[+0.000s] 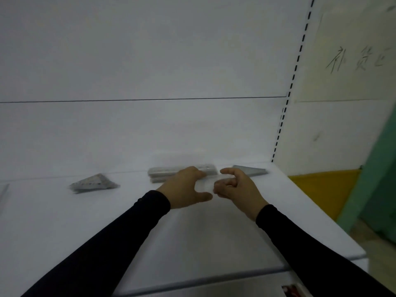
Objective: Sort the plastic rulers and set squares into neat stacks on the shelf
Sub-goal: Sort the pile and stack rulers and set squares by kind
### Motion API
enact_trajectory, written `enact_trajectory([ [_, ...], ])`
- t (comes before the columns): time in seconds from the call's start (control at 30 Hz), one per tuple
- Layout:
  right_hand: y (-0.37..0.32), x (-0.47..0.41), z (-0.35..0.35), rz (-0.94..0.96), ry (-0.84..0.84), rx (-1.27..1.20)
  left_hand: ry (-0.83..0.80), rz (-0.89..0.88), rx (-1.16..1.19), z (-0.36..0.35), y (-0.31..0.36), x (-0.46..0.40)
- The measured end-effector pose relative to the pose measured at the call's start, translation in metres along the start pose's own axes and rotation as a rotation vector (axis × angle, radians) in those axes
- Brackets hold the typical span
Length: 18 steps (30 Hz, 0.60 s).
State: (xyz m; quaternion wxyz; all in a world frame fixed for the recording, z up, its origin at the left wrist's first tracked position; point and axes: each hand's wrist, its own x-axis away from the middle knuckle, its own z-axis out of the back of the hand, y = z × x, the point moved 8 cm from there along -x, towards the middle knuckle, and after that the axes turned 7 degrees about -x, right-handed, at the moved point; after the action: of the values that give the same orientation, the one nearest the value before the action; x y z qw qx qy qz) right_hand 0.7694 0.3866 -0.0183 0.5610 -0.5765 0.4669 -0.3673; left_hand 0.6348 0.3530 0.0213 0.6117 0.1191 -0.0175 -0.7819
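A white shelf (107, 221) carries three piles of clear plastic pieces. A stack of straight rulers (165, 172) lies at the back middle. A stack of set squares (94, 184) lies to the left, and another set-square stack (252, 170) sits at the back right. A clear ruler (206, 183) is held between both hands just in front of the ruler stack. My left hand (184, 189) grips its left part between fingers and thumb. My right hand (235, 185) pinches its right end with curled fingers. The picture is blurred, so the ruler's edges are faint.
The white back panel rises behind the shelf, with a slotted upright (285, 116) at its right. A wall with handwriting (351, 58), a yellow box (325, 189) and a green surface (377, 168) lie right of the shelf. A red item (291, 290) peeks out below the shelf's front edge.
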Motion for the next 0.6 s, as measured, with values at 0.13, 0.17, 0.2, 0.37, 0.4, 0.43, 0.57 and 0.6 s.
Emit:
enact_trajectory([
  [0.13,-0.003,0.003,0.041,-0.012,-0.009,-0.037,-0.011,-0.002,-0.054,-0.012,0.035,-0.026],
  [0.17,-0.004,0.004,0.053,-0.013,0.007,-0.024,-0.020,0.003,-0.063,-0.015,0.040,-0.034],
  [0.2,-0.005,0.004,0.066,-0.007,0.038,0.029,-0.025,0.009,-0.069,-0.017,0.044,-0.041],
  [0.37,-0.010,0.017,0.138,0.068,0.161,0.883,-0.054,0.025,-0.089,-0.024,0.054,-0.079],
  [0.4,-0.005,0.021,0.147,0.039,0.132,1.009,-0.064,0.025,-0.094,-0.026,0.056,-0.086],
  [0.43,0.001,0.024,0.154,-0.013,0.091,1.106,-0.076,0.027,-0.098,-0.028,0.058,-0.094],
  [0.57,0.021,0.030,0.160,-0.165,-0.043,1.317,-0.150,0.027,-0.115,-0.036,0.062,-0.120],
  [0.6,0.023,0.030,0.159,-0.177,-0.059,1.341,-0.165,0.028,-0.112,-0.038,0.061,-0.127],
])
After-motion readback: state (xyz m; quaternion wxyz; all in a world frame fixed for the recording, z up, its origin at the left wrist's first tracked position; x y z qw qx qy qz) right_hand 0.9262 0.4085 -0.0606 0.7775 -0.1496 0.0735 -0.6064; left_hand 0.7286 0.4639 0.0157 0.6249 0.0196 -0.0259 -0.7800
